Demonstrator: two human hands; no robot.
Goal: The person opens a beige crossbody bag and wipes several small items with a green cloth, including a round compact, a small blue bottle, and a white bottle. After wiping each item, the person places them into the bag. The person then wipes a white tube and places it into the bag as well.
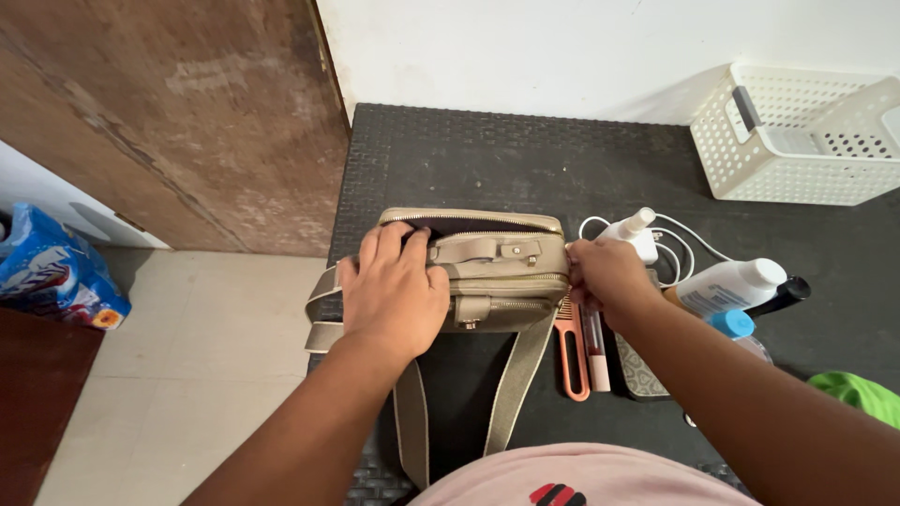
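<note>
Left hand (394, 290) spread flat over the left end of a khaki shoulder bag (502, 272), fingers curled over the top edge by the open zip. Right hand (607, 274) pinched shut at the bag's right end, apparently on the zip pull, though the pull itself is hidden under the fingers. Bag lying in the near-middle of a dark mat (525, 159), top opening facing away, strap (511, 394) looping down toward the body.

To work the zip cleanly: best to keep the left hand pressing the bag still and the top edge taut, and draw the pull straight along the teeth rather than upward, so the lining stays out of the track.

Little room on the right: orange comb (570, 351), pink tube (594, 351), white bottle (727, 286), spray bottle (630, 230) and white cable (680, 239) crowded just beside the bag. White basket (797, 141) far right against the wall. Mat's left edge close by the left hand, with a drop to the tiled floor (187, 356) beyond. Bare mat on the far side of the bag.
</note>
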